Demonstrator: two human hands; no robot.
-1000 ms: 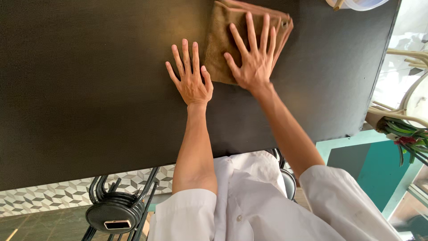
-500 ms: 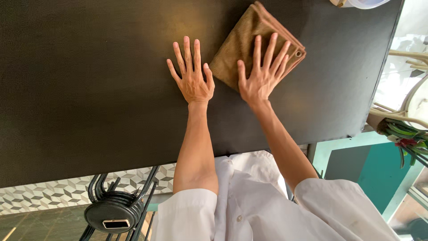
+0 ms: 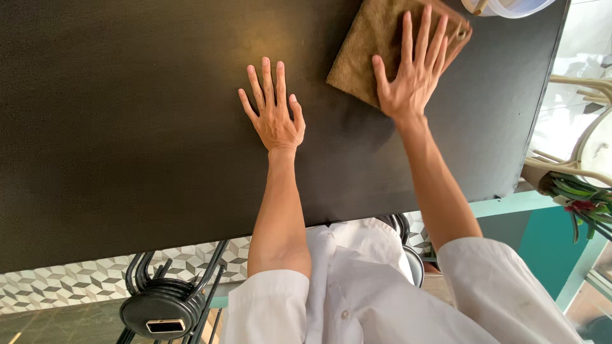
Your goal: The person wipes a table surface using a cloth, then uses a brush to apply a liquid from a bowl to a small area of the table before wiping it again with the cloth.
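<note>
My left hand (image 3: 273, 109) lies flat on the black table (image 3: 127, 127), palm down with its fingers spread, and holds nothing. My right hand (image 3: 413, 67) presses flat on a folded brown cloth (image 3: 366, 44) at the table's far right, fingers spread over it, not curled around it. The cloth lies at an angle, with one corner under my fingertips. About a hand's width of bare table separates my two hands. I wear a white short-sleeved shirt (image 3: 357, 286).
A white container (image 3: 513, 5) with a wooden stick sits at the far right corner of the table, right by the cloth. Stacked black stools (image 3: 167, 309) stand on patterned tiles below the near edge. A pale chair (image 3: 590, 134) and a plant (image 3: 580, 194) are off the right edge.
My right hand slid the brown cloth away from me and to the right, toward the white container. The cloth turned slightly. My left hand stayed in place.
</note>
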